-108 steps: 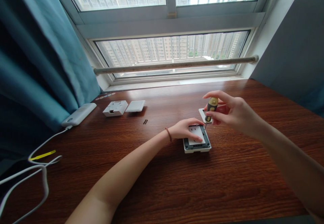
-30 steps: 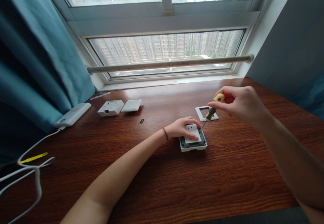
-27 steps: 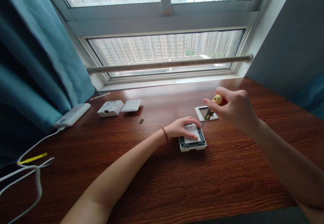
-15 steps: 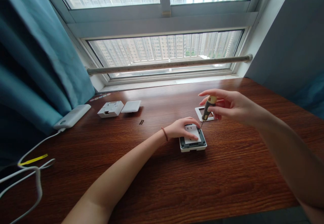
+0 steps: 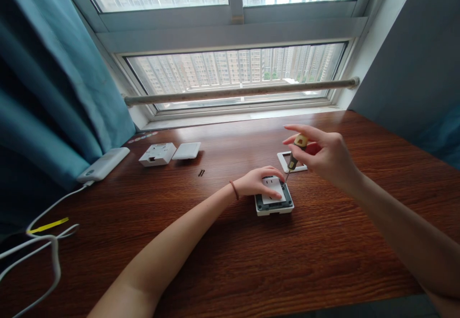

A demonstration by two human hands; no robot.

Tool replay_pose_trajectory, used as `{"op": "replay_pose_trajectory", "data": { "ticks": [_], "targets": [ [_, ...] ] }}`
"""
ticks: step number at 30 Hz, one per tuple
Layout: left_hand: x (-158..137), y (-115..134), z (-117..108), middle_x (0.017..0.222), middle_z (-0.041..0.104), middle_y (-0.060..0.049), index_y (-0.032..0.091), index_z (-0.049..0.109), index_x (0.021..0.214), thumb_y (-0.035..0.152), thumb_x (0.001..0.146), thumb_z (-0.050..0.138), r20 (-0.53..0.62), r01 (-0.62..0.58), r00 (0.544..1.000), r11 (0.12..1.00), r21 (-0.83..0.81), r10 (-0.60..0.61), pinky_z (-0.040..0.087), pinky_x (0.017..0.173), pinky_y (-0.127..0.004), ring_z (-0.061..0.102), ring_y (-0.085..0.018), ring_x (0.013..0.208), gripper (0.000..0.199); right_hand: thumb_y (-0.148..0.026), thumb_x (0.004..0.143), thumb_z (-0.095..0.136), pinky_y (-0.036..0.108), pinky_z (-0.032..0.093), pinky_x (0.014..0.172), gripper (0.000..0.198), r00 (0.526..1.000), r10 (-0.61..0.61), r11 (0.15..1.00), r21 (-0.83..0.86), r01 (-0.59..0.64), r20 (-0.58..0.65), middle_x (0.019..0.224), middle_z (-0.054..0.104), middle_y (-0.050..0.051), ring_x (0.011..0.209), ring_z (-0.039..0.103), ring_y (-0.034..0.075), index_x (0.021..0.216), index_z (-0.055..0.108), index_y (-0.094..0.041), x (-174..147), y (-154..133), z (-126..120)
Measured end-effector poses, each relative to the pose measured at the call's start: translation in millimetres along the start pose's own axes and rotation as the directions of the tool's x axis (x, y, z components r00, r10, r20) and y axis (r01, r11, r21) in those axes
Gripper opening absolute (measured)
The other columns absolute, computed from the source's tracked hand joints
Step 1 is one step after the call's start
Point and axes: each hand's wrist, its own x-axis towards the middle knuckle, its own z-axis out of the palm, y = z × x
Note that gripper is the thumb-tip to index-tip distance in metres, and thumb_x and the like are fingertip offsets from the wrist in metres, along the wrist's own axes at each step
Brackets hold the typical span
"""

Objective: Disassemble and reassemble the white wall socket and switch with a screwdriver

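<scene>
Two sets of fingers are at work right of centre. Thumb and fingers of the right hand [image 5: 325, 150] are closed around the handle of a screwdriver [image 5: 292, 161], which leans with its shaft running down and to the left; the forefinger is lifted clear. Those of the left hand [image 5: 256, 182] are clamped on a socket unit [image 5: 279, 201], thumb across its white face, the others over its far edge. The screwdriver tip meets the unit's dark border at its right side, though it is too small to tell whether it sits in a screw.

The unit lies flat on the tabletop [image 5: 223, 241]. It looks light, stiff and smooth, probably apt to slide, so its outer side walls would be the surest hold; the screwdriver's thick handle looks easy to grip.

Just beyond lies a white frame [image 5: 281, 162]. Left of centre are two small screws [image 5: 201, 172], then a flat white plate [image 5: 186, 150] and a white box [image 5: 157, 156] farther up the frame.
</scene>
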Motion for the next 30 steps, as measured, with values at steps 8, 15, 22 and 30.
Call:
{"op": "replay_pose_trajectory", "data": {
  "ticks": [8,15,22,30],
  "targets": [
    [-0.6,1.1,-0.5,0.111,0.057,-0.004,0.023,0.062,0.104,0.039,0.064,0.073,-0.004,0.006,1.000,1.000,0.003,-0.006,0.037,0.094,-0.028,0.054,-0.020,0.104,0.045,-0.030,0.080,0.057,0.028,0.056,0.058,0.046,0.881,0.064,0.851,0.436,-0.294,0.468,0.114,0.059,0.011,0.066,0.067,0.014,0.124,0.048,-0.019,6.9,4.6,-28.4],
    [0.0,0.6,-0.5,0.111,0.058,-0.004,0.023,0.062,0.104,0.040,0.065,0.073,-0.002,-0.013,1.000,1.000,0.007,0.013,0.036,0.094,-0.028,0.053,-0.020,0.105,0.044,-0.042,0.068,0.067,0.025,0.039,0.044,0.027,1.000,0.022,0.976,-0.216,-0.021,0.001,0.051,0.056,-0.001,0.045,0.051,0.012,0.066,0.055,-0.018,6.2,5.5,-19.5],
    [0.2,-0.3,0.1,0.112,0.057,-0.004,0.022,0.063,0.102,0.040,0.064,0.073,0.000,-0.003,1.000,1.000,0.005,0.003,0.036,0.095,-0.027,0.053,-0.019,0.106,0.043,-0.026,0.075,0.058,0.023,0.044,0.046,0.026,1.000,-0.021,0.999,-0.044,0.021,-0.019,0.074,0.068,0.002,0.044,0.053,0.009,0.100,0.063,-0.018,1.9,2.7,-0.8],
    [0.2,-0.2,-0.6,0.111,0.057,-0.003,0.023,0.063,0.103,0.040,0.064,0.073,-0.002,0.011,1.000,1.000,0.016,-0.011,0.036,0.094,-0.028,0.053,-0.020,0.105,0.044,-0.031,0.077,0.062,0.028,0.056,0.058,0.041,0.857,0.092,0.846,0.414,-0.336,0.506,0.113,0.062,0.010,0.062,0.066,0.013,0.116,0.055,-0.020,11.1,4.4,-32.8]
  ]
}}
